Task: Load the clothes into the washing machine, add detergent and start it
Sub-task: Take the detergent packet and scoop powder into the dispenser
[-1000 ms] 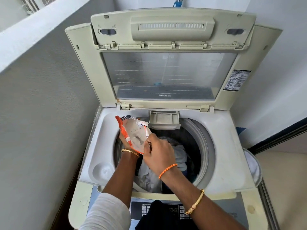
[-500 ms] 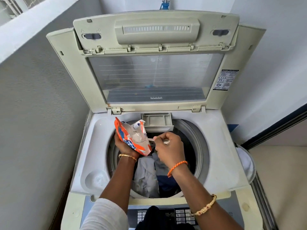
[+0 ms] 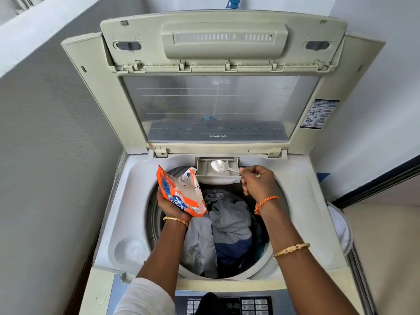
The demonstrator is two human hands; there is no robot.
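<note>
Holding a spoon (image 3: 223, 169) by its handle, the right hand (image 3: 258, 181) is pinched shut at the rear right of the drum opening; the spoon bowl sits over the tray (image 3: 217, 166), a small drawer pulled out at the back rim of the washer (image 3: 302, 201). Whether the bowl touches the tray floor cannot be told. Spoon bowl looks pale and shiny; contents not resolvable. Left hand (image 3: 172, 205) grips the pouch (image 3: 180, 193) from below, fingers wrapped round its lower end. Pouch: orange with blue and white print, top torn open, mouth tilted up and toward the tray, held over the left side of the drum, just left of the tray and apart from the spoon. Clothes (image 3: 223, 230) lie in the drum: white and pale grey pieces on top, a blue one under them toward the front right. Lid (image 3: 213, 87) stands open, upright behind the drum, its clear window facing the camera. Panel (image 3: 229, 304) with buttons runs along the near edge, partly cut off by the frame. Right wrist carries an orange thread; both forearms carry gold bangles; a white sleeve shows on the left arm. Grey wall to the left, white wall to the right.
</note>
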